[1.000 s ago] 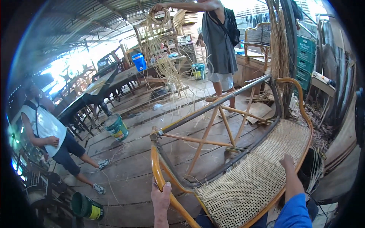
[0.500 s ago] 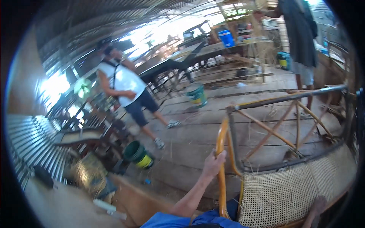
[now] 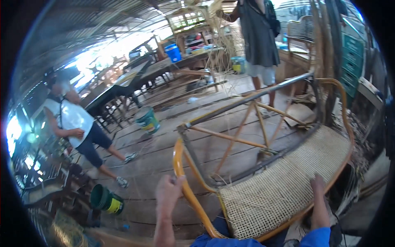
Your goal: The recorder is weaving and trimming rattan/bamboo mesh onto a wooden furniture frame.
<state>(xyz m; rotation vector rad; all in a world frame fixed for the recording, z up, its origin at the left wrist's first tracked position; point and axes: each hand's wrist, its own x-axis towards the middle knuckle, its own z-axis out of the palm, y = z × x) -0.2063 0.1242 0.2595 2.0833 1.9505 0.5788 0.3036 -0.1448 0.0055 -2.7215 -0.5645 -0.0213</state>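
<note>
A rattan bench frame (image 3: 263, 164) fills the centre and right of the frame, tipped on its side so the woven cane panel (image 3: 284, 189) faces up. The left hand (image 3: 168, 195) closes around its orange curved rail, steadying it; the right hand (image 3: 319, 193) lies flat on the weave. Green crates (image 3: 352, 61) stand upper right; a teal bucket (image 3: 147, 120) sits centre left.

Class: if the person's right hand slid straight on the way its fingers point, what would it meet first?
The right hand lies flat on the woven cane panel, fingers pointing up-frame. It would probably cross more weave, then meet the dark metal bar; depth is unclear.
</note>
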